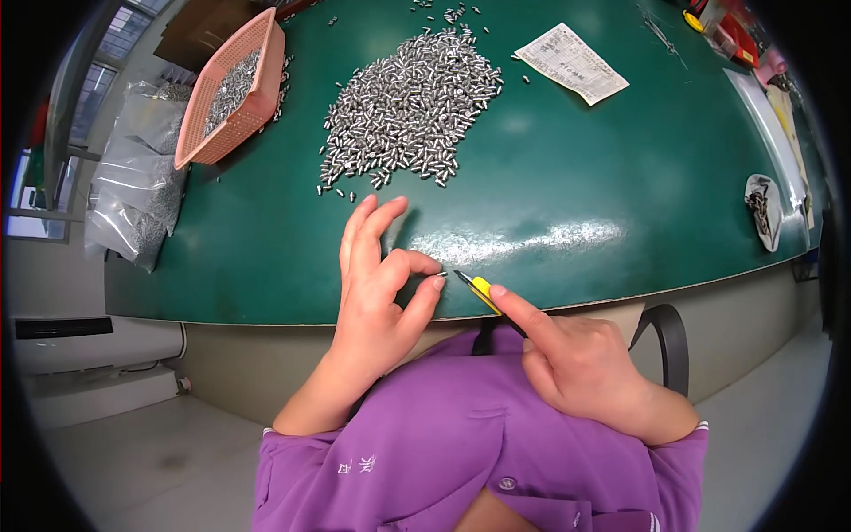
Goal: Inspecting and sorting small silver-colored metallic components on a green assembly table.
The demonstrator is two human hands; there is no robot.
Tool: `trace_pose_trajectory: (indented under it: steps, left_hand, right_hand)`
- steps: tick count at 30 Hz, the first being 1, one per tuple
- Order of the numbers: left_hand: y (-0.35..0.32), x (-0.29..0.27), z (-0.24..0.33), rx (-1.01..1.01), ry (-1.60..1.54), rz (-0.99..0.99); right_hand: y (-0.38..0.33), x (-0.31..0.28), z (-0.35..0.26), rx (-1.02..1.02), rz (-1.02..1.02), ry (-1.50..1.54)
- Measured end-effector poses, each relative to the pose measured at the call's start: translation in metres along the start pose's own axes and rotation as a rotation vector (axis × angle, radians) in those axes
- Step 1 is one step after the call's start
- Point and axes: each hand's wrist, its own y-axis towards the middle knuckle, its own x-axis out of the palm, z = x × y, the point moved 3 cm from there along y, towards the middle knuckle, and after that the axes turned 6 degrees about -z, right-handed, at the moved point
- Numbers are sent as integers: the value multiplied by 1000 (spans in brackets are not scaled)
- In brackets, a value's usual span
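Small metal pin (441,276) sits pinched between thumb and forefinger of the left hand (377,297), over the counter (567,186) edge; the right hand (576,359), closed around a yellow knife (479,288), points its blade tip at the pin.

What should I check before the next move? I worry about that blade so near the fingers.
1. Left hand pinches a small metal piece between thumb and forefinger: ok.
2. Right hand grips the yellow knife, forefinger along it: ok.
3. Blade tip clear of the left fingertips: not ok, it points straight at them, very close.
4. Blade touching the piece: cannot tell.
5. Pile of metal pieces apart from both hands: ok.
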Motion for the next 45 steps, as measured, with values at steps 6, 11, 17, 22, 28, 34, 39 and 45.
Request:
trace_pose_trajectory:
  steps: [6,11,17,22,28,34,39,45]
  left_hand:
    - [1,3,1,11,0,22]
    - [0,2,1,15,22,43]
    - [1,2,1,28,27,43]
    - [1,2,2,12,27,36]
    - [2,1,3,5,-1,6]
    - [2,0,6,-7,-9,16]
    - [0,3,7,10,8,54]
    - [6,-15,-14,8,-552,190]
  right_hand:
    - [5,0,-4,1,-27,-56]
    - [6,-1,-6,13,-25,-63]
    - [6,0,-5,-21,-9,-10]
    - [10,-4,-6,-17,-65,40]
    - [15,-13,-8,-71,-89,30]
    - [19,-21,-11,-79,-145,-1]
    - [15,-27,-3,-9,-110,164]
    - [9,-101,38,351,372,-201]
